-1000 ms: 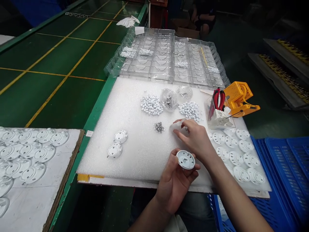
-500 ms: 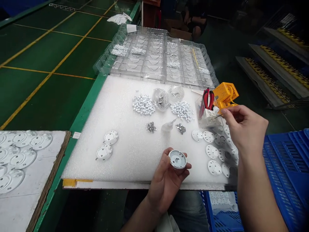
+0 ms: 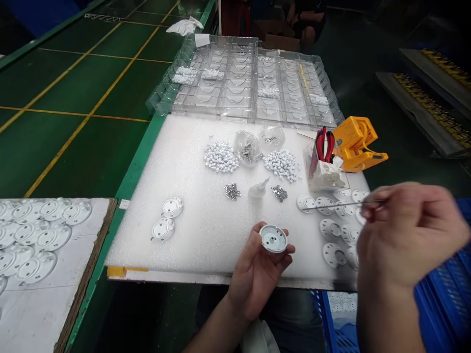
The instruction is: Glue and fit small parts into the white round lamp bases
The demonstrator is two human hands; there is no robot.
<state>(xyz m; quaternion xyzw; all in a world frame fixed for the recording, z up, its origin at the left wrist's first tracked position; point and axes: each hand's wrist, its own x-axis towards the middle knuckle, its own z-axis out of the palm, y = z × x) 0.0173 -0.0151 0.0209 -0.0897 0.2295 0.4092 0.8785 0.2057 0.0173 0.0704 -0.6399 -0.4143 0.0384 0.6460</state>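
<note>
1 squeeze bottle (image 3: 256, 191): stood upright. 1 white disc (image 3: 273, 239): was held in the left hand (image 3: 255, 274), nearside of the bottle. 1 thin rod (image 3: 346, 203): was pinched in the right hand (image 3: 408, 235), right of the bottle. 2 metal-piece piles (image 3: 232, 191): flanked the bottle.

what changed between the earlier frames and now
The right hand let go of the white bottle, which now stands upright, then drew a thin rod from the clear box and brought it nearer the body. The left hand still holds the round white part.
</note>
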